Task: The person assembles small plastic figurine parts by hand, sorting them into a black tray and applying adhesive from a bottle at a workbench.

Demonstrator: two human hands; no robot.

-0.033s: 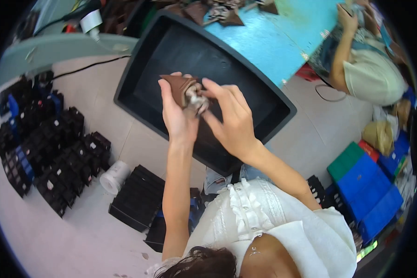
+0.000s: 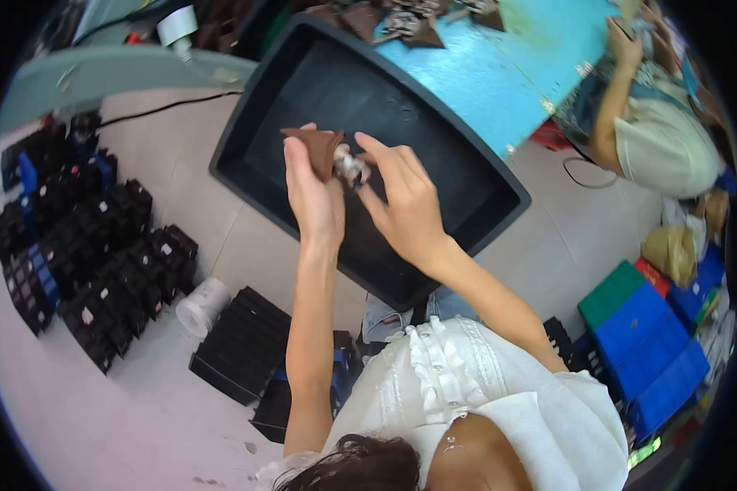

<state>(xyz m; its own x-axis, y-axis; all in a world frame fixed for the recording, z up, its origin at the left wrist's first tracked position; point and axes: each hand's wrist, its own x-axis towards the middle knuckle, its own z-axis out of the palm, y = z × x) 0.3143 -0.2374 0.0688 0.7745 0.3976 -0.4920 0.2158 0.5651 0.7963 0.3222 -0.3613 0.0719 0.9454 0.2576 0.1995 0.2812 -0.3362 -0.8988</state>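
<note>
Held in my left hand (image 2: 313, 196) is a brown, pointed, leather-like piece (image 2: 313, 147), its tip toward the upper left, with my thumb along its near side. A whitish and dark mottled bunch (image 2: 350, 166), soft-looking, juts from the right edge of the brown piece. The thumb and fingers of my right hand (image 2: 405, 200) are around this bunch, and the fingertips are partly hidden. Both hands are above the black tray (image 2: 467, 114), which lies across my lap against the table edge.
On the blue table (image 2: 499, 78) lie several similar brown pieces (image 2: 424, 34) with mottled parts. Black slotted boxes (image 2: 241, 344) and a white tub (image 2: 203, 307) stand on the left floor. Blue boxes (image 2: 647, 352) are at right. Another person's arm (image 2: 610, 106) is at the upper right.
The brown piece has turned more edge-on, and the mottled bunch now points out to the right. My right hand has shifted slightly left; the whole view has moved a little.
</note>
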